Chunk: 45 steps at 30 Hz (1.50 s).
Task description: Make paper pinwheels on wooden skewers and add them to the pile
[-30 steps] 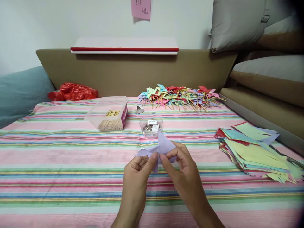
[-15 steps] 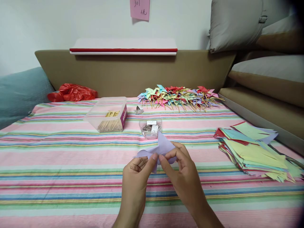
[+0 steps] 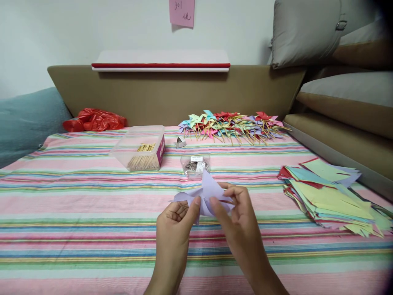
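A light purple paper pinwheel (image 3: 211, 189), its blades folded toward the middle, is held above the striped cloth. My left hand (image 3: 178, 217) pinches it near the centre, thumb on top and the other fingers curled beneath. My right hand (image 3: 238, 209) is at the pinwheel's right side, its thumb, slightly blurred, over the paper and its fingers around the right-hand blade. Just beyond the paper stands a clear plastic tub (image 3: 187, 172) of small metal pins, with white labels on it.
On the striped cloth (image 3: 92, 213), a clear box (image 3: 135, 137) holds wooden sticks. Finished pinwheels (image 3: 233, 125) lie heaped at the back, near a small metal piece (image 3: 180, 142). Cut coloured paper (image 3: 331, 198) is stacked right, partly over dark-handled scissors (image 3: 382, 209). A red plastic bag (image 3: 98, 119) lies back left.
My right thumb has come away from the pinwheel's centre and shifted right, and the right fingers have loosened and spread a little. My left hand keeps its pinch.
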Each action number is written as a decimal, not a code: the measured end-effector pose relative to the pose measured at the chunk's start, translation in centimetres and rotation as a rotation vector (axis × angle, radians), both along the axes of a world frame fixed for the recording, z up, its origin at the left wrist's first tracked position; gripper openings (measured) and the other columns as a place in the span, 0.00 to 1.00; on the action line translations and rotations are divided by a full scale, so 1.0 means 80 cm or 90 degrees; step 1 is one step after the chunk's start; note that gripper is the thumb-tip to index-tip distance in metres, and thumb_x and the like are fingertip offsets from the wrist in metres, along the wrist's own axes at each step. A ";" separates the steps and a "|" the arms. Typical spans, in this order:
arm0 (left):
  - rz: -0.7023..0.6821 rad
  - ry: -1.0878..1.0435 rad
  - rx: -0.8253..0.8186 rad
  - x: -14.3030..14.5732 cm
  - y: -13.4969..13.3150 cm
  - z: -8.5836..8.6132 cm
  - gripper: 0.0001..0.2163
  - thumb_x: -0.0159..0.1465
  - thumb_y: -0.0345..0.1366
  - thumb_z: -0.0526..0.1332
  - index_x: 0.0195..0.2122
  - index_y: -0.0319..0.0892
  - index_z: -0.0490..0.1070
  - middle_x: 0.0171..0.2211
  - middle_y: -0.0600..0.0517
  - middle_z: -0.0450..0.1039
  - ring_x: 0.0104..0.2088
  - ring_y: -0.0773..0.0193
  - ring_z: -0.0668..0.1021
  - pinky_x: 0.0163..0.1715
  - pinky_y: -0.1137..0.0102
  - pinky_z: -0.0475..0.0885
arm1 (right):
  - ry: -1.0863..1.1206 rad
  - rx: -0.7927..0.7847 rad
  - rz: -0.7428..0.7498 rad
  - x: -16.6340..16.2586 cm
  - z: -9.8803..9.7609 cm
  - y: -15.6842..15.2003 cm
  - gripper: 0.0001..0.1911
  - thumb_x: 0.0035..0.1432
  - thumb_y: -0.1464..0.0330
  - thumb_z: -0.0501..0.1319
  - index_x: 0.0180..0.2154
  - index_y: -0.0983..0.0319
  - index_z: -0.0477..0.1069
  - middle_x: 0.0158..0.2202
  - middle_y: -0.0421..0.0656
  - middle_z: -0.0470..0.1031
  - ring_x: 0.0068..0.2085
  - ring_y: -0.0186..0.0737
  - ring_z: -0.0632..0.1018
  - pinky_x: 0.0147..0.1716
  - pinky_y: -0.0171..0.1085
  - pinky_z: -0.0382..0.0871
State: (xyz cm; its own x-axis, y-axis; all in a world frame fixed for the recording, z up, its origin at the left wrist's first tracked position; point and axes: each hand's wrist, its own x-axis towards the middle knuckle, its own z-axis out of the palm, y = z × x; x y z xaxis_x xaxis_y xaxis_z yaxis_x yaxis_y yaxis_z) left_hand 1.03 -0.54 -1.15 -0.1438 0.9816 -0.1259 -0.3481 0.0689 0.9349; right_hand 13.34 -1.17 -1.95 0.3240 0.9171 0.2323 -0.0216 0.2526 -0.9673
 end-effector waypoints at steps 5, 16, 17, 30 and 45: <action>-0.050 0.065 0.018 -0.009 0.005 0.002 0.12 0.54 0.41 0.74 0.23 0.39 0.77 0.22 0.53 0.74 0.25 0.67 0.71 0.26 0.74 0.66 | 0.128 -0.141 0.174 0.023 0.017 0.004 0.21 0.60 0.49 0.61 0.44 0.59 0.73 0.39 0.46 0.79 0.38 0.46 0.78 0.36 0.41 0.72; -0.210 0.178 0.058 -0.019 0.005 0.013 0.13 0.60 0.39 0.69 0.45 0.43 0.75 0.24 0.54 0.75 0.27 0.65 0.74 0.28 0.73 0.67 | 0.037 -0.212 0.259 0.033 0.023 0.000 0.15 0.53 0.57 0.69 0.40 0.58 0.81 0.38 0.42 0.78 0.37 0.43 0.77 0.35 0.38 0.70; -0.210 0.180 0.052 -0.019 0.006 0.014 0.16 0.60 0.39 0.69 0.48 0.44 0.73 0.25 0.54 0.77 0.27 0.64 0.75 0.28 0.73 0.67 | 0.024 -0.212 0.258 0.034 0.021 0.000 0.16 0.54 0.57 0.69 0.41 0.58 0.81 0.39 0.42 0.79 0.38 0.43 0.78 0.36 0.38 0.71; -0.270 0.196 0.019 -0.035 0.012 0.014 0.23 0.62 0.40 0.69 0.56 0.44 0.65 0.24 0.58 0.73 0.26 0.67 0.73 0.29 0.72 0.66 | -0.160 -0.185 0.229 0.030 0.014 0.004 0.10 0.56 0.60 0.66 0.30 0.60 0.78 0.53 0.46 0.72 0.44 0.45 0.78 0.39 0.39 0.72; -0.238 -0.025 0.024 0.003 -0.001 0.004 0.09 0.60 0.40 0.70 0.39 0.43 0.78 0.36 0.51 0.78 0.40 0.62 0.76 0.43 0.70 0.71 | 0.363 -0.129 0.110 -0.010 0.002 0.002 0.14 0.53 0.59 0.72 0.40 0.59 0.80 0.37 0.41 0.79 0.41 0.40 0.74 0.41 0.38 0.68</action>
State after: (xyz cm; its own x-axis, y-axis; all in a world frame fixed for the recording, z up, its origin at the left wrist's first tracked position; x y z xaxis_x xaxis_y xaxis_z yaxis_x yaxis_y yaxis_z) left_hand 1.25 -0.65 -0.79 0.2302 0.9692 -0.0874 -0.3413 0.1645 0.9254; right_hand 12.55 -1.03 -1.78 0.1893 0.9749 -0.1174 -0.5719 0.0123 -0.8202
